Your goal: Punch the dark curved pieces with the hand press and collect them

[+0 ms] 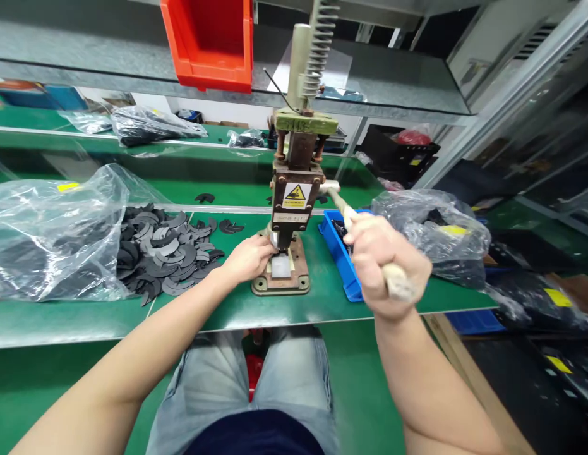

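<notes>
A hand press (pixel 297 183) with a tall spring and a warning label stands on the green bench in front of me. My right hand (pixel 386 262) is wrapped round its lever handle (pixel 340 203), right of the press. My left hand (pixel 250 256) has its fingers closed at the press's lower tool, over the base plate (pixel 280 287). What those fingertips hold, if anything, is hidden. Just beside them a pale block (pixel 280 266) sits on the base. Left of my left hand lies a heap of dark curved flat pieces (pixel 168 249).
A clear plastic bag (pixel 57 240) lies against the heap. Right of the press stands a blue bin (pixel 341 259) holding dark pieces, with another bag (pixel 436 234) beyond it. A red bin (pixel 213 50) sits on the shelf above. A few loose curved pieces (pixel 231 226) lie near the press.
</notes>
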The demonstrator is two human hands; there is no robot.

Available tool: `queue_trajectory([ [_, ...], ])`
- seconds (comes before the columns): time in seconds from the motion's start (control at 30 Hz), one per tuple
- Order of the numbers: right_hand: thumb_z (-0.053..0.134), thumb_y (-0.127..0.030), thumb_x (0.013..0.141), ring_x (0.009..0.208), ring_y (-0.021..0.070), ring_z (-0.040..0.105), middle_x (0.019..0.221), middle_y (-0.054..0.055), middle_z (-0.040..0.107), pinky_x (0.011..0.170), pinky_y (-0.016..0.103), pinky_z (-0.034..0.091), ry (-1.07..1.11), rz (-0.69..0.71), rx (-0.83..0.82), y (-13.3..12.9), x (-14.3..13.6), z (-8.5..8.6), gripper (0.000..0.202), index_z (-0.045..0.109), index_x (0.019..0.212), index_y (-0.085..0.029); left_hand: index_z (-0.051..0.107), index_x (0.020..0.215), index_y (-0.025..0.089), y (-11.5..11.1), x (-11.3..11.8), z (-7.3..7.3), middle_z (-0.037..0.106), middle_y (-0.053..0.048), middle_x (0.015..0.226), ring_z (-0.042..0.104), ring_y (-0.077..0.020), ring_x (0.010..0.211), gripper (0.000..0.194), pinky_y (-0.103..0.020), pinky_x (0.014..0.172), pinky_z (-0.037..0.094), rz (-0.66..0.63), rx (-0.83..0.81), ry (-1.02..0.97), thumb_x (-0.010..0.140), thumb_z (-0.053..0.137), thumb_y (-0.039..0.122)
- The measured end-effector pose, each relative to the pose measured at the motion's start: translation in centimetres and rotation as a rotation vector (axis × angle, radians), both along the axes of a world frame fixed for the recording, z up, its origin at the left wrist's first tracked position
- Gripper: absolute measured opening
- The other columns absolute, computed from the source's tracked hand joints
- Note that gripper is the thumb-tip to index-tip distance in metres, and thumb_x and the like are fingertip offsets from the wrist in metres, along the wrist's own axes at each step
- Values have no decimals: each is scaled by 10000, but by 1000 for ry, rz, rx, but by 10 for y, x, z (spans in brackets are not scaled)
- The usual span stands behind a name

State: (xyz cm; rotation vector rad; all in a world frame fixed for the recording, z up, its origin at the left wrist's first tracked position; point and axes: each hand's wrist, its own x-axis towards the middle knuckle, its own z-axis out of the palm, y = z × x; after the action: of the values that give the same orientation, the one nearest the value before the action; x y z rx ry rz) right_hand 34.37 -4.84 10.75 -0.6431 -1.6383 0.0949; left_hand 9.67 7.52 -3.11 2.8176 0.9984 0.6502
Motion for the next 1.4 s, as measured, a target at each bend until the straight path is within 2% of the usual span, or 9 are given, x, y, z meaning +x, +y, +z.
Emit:
queue_trajectory([
  [0.1,692,-244,872,812,217,677,636,-23,576,1058,642,533,-60,-32,47,-7,3,-36,258,564,648,-251,791,1149,203,-4,2,-1,765,-110,1129,681,-257,1055,327,-417,962,539,-7,-1,-27,1017,494,163],
  [0.2,680,-265,874,810,229,676,643,-14,601,1058,670,529,-18,-70,78,-5,3,-57,236,580,660,-261,785,1170,217,-2,-2,0,768,-96,1145,689,-237,1091,338,-396,995,540,-35,-32,-45,1042,473,200],
  [0.3,674,-322,880,765,235,667,619,-15,587,1018,673,548,44,-110,107,0,-1,-62,256,572,649,-277,764,1232,224,18,-22,3,773,-92,1188,689,-240,1121,347,-397,1034,531,36,-66,-1,1041,475,228],
  [0.47,683,-336,866,745,231,667,611,-20,595,994,662,556,85,-116,136,4,-4,-63,259,574,642,-266,669,1401,151,82,-84,6,703,-155,1392,587,-331,1330,461,-463,1147,448,432,-93,266,960,559,229],
  [0.6,672,-341,873,722,231,660,600,-23,584,973,661,567,94,-124,152,5,-5,-64,259,569,645,-276,635,1467,198,119,-110,3,671,-156,1445,574,-356,1351,635,-450,1108,466,427,-164,422,833,660,196],
  [0.7,678,-361,875,722,237,657,600,-15,583,979,661,571,102,-130,142,4,-5,-64,267,563,647,-282,606,1502,253,127,-109,1,680,-126,1437,580,-329,1339,701,-418,1107,451,374,-192,551,806,651,178],
  [0.97,661,-339,876,728,238,663,610,-18,588,992,683,567,96,-124,138,3,-5,-65,245,570,656,-284,690,1365,253,127,-100,6,724,-118,1335,586,-327,1301,548,-434,1110,418,241,-180,603,819,671,222],
  [1.13,652,-320,874,740,249,671,616,-15,595,1003,686,561,94,-110,131,2,-5,-65,223,575,667,-288,732,1273,206,130,-97,7,731,-154,1246,615,-330,1253,477,-409,1084,445,239,-206,625,797,729,235],
  [1.4,653,-353,902,759,228,688,626,-28,590,1033,671,563,71,-123,140,3,-3,-68,261,550,672,-287,705,1310,188,134,-95,11,657,-200,1372,575,-380,1341,556,-454,1135,436,311,-221,633,802,766,405],
])
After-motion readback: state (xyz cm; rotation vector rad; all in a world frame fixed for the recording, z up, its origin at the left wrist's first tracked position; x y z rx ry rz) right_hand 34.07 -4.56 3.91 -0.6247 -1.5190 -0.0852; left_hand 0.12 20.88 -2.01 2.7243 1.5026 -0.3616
